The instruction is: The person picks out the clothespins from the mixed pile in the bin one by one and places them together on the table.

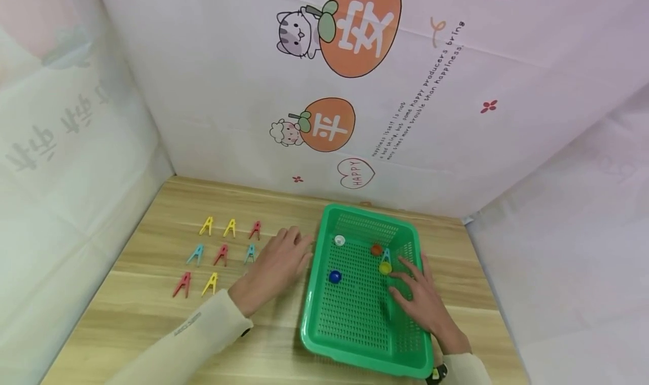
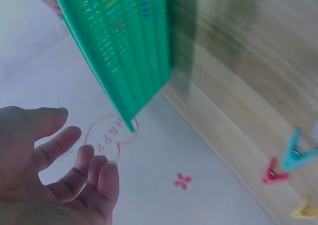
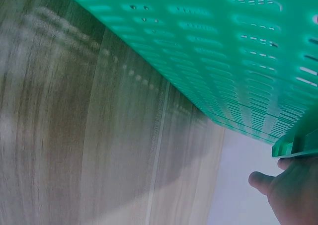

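A green plastic basket [image 1: 355, 312] stands on the table. Inside it lie a white bottle cap [image 1: 339, 240], a blue cap [image 1: 335, 277], an orange-red cap [image 1: 376, 249], a yellow cap [image 1: 385, 268] and a light-blue clothespin [image 1: 386, 255]. My right hand [image 1: 421, 297] reaches over the basket's right rim with fingers spread, its fingertips close to the yellow cap. Just outside the left rim, my left hand [image 1: 284, 258] is raised, its fingers loosely bent and nothing between them. The left wrist view shows that hand [image 2: 64, 170] apart from the basket wall [image 2: 119, 46].
Left of the basket, several clothespins lie in rows on the wooden table: yellow [image 1: 207, 225], red [image 1: 220, 255] and light blue [image 1: 195, 253] among them. A printed white cloth [image 1: 228, 120] hangs behind the table, with more white cloth on both sides.
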A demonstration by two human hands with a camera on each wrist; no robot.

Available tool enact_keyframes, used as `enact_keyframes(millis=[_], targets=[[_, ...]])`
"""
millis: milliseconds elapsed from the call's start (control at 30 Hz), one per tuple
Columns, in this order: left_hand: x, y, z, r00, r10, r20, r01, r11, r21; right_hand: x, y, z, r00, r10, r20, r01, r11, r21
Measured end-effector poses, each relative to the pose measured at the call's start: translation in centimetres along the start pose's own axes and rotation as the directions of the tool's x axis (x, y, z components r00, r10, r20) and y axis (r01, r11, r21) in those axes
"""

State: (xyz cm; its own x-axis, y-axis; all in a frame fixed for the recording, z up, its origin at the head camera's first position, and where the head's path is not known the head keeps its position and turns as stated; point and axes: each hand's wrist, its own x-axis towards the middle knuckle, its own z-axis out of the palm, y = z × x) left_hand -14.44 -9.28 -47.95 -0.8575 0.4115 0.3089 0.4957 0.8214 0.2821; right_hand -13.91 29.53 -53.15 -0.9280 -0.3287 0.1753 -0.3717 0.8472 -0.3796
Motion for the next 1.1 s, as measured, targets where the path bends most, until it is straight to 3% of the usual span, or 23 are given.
enact_keyframes(millis=[167,333,733,1100], targets=[[2.1,0.9,0.5,1.0,0.01,0.026,-0.008,0.996,-0.087,0.1,-0.1,0.0,1.0,-0.011,0.002,0.011,1.0,0.003],[3.3,1.3,1.4,0.999,0.023,0.025,-0.019,0.992,-0.127,0.2,0.1,0.0,1.0,-0.01,0.011,0.01,1.0,-0.004],[6.9,3.8,3.5,0.989,0.067,0.133,-0.053,0.993,-0.104,-0.1,0.7,0.1,1.0,-0.012,0.013,0.012,1.0,-0.004],[11.4,6.7,4.3,0.959,0.103,0.263,-0.095,0.995,-0.044,0.0,0.7,0.3,0.999,-0.046,-0.01,0.046,0.999,-0.008]])
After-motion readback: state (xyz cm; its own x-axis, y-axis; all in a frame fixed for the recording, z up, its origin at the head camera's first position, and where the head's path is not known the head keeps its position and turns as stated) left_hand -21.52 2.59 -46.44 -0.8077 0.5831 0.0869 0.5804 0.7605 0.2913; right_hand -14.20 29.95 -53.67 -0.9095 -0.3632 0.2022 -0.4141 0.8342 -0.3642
